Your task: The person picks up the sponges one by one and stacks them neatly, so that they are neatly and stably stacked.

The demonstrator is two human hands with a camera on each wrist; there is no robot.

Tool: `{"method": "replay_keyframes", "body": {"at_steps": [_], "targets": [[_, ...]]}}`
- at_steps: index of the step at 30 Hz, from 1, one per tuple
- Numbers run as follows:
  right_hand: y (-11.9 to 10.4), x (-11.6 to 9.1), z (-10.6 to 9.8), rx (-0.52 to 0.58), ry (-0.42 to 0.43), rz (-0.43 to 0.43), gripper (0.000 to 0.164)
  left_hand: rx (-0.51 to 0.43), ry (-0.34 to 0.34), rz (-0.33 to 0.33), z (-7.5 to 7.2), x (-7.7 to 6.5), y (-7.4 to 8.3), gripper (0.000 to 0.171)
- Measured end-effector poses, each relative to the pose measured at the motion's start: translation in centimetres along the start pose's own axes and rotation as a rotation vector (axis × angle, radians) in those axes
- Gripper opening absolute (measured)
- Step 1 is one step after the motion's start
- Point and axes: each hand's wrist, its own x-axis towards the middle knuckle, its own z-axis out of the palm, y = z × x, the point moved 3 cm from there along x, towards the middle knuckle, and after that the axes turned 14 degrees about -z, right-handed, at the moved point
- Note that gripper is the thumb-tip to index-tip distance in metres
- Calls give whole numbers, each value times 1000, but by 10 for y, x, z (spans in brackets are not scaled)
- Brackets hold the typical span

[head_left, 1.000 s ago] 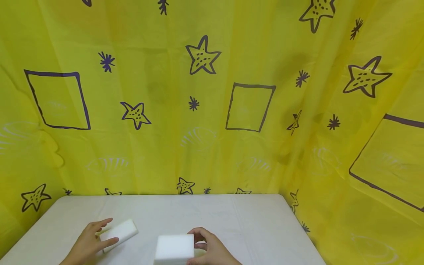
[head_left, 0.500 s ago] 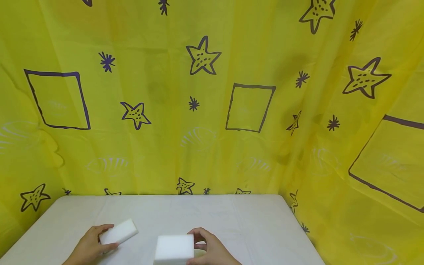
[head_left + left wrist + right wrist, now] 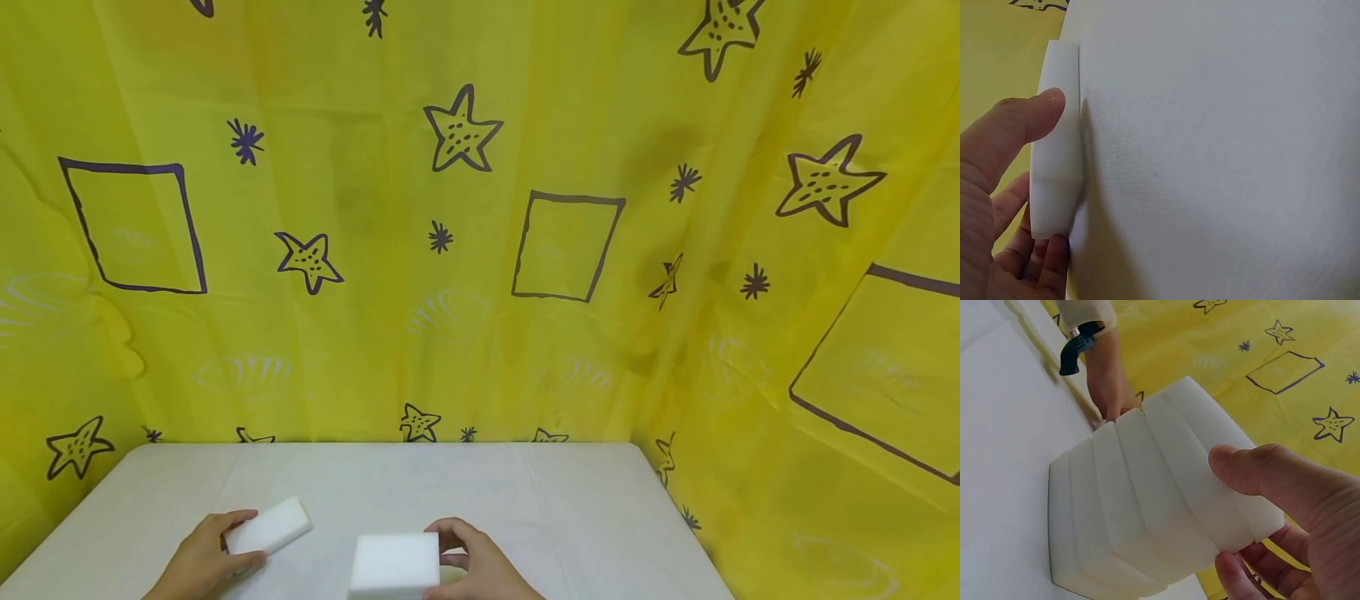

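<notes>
A single white sponge block (image 3: 272, 527) lies flat on the table at the left, set at an angle. My left hand (image 3: 197, 557) grips its near end, thumb on one long side and fingers round the other; the left wrist view shows the thumb pressed on the sponge (image 3: 1057, 159). Nearer the middle stands a stack of several white sponges (image 3: 395, 565), whose layers show in the right wrist view. My right hand (image 3: 486, 565) holds the upper sponges (image 3: 1207, 469) of that stack from the right, thumb on one side, fingertips on another.
The white table (image 3: 585, 517) has a rounded far edge. Right behind it hangs a yellow curtain (image 3: 360, 333) printed with stars and squares, which also runs along both sides. A dark band (image 3: 1079, 347) sits on the left wrist.
My left hand's thumb and fingers have drawn in from a loose spread and taken hold of the single sponge. The right hand and the stack stay in place.
</notes>
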Motion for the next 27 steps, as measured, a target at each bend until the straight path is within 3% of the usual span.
{"method": "replay_keyframes", "body": {"at_steps": [7, 16, 27], "targets": [[1, -1, 0, -1, 14, 42, 55, 1, 1, 2, 0, 0, -1, 86], [1, -1, 0, 16, -3, -24, 55, 9, 8, -4, -2, -2, 0, 85], [0, 0, 0, 24, 11, 12, 55, -6, 0, -10, -4, -4, 1, 86]]}}
